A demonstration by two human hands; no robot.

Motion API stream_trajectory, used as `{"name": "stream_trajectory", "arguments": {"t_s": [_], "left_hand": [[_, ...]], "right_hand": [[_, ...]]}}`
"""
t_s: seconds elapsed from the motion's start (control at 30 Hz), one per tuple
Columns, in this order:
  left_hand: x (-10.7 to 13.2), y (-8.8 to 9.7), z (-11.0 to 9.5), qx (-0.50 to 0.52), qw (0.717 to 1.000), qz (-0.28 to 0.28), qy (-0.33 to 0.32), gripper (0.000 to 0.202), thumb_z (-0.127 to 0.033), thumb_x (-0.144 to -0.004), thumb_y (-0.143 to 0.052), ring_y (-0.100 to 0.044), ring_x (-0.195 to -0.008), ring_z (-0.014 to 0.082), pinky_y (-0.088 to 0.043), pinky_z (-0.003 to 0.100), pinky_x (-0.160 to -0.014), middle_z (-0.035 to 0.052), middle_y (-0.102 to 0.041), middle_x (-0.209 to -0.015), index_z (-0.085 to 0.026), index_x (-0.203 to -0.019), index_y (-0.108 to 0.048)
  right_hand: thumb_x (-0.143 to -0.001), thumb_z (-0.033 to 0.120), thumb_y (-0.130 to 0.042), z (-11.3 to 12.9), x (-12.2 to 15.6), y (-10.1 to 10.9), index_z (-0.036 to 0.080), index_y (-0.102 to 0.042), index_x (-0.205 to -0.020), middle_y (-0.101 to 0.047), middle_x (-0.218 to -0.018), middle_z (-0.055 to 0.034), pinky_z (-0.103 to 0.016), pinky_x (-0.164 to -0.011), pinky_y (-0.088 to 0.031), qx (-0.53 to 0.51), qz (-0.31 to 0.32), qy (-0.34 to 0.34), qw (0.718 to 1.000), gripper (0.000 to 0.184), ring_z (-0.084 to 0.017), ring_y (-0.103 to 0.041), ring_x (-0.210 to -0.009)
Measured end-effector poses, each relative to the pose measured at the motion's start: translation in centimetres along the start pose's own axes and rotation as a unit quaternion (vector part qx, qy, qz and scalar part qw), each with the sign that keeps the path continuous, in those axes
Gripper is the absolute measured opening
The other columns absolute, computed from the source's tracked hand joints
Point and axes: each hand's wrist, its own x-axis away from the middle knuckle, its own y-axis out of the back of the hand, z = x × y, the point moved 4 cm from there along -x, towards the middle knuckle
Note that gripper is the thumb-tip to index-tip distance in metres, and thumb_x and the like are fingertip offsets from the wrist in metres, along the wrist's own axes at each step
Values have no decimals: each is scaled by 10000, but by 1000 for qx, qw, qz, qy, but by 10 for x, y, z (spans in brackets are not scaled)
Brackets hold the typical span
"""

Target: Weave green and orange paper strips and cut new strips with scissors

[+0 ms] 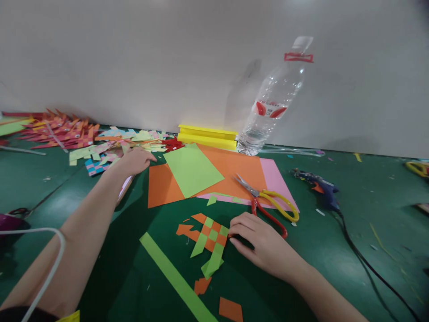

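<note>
My left hand reaches over a heap of cut paper scraps at the left back. One digit sticks out to the right; the other fingertips are hard to make out among the scraps. On the green table, my right hand has thumb and fingers closed at the right edge of a woven orange and green paper piece. Loose strip ends stick out from its left and lower sides. Just behind that hand lie scissors with one yellow and one red handle, blades apart, on paper sheets.
Green, orange and pink sheets overlap mid-table. A plastic bottle and folded yellow paper stand by the wall. A corded glue gun lies right, a green strip in front, red-orange paper figures far left.
</note>
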Motion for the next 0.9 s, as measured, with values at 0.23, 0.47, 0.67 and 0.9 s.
{"name": "stream_trajectory", "arguments": {"t_s": [0.23, 0.47, 0.67, 0.9], "left_hand": [[2, 9, -10, -53, 998, 19, -12, 234, -300, -724, -533, -562, -989, 260, -396, 339, -834, 60, -682, -1022, -222, -894, -674], [2, 23, -17, -72, 997, -16, 30, 240, -314, -803, -425, -612, -824, 238, -386, 334, -776, 56, -691, -851, -189, -776, -629], [8, 39, -35, -93, 990, -82, 68, 284, -302, -865, -340, -600, -746, 218, -364, 348, -798, 64, -681, -812, -177, -905, -592], [19, 25, -116, -64, 991, -98, -64, 218, -225, -867, -359, -574, -664, 203, -370, 343, -744, 64, -650, -741, -172, -863, -570]], "right_hand": [[-881, 204, -458, 0, 2, -1, 198, -594, -892, -608, -939, -49, -345, -820, -466, -3, 12, -8, 1000, 137, -172, -548, -900], [-877, 200, -465, 0, 1, 1, 195, -598, -889, -611, -922, -54, -347, -807, -471, -3, -3, 4, 1000, 134, -171, -554, -879], [-875, 196, -467, 1, 1, 1, 193, -597, -886, -613, -915, -52, -343, -792, -473, -1, -2, 3, 1000, 131, -171, -560, -875], [-871, 194, -475, 3, 1, 2, 193, -604, -887, -615, -902, -55, -340, -779, -477, 4, -14, 8, 1000, 130, -175, -560, -876]]}}
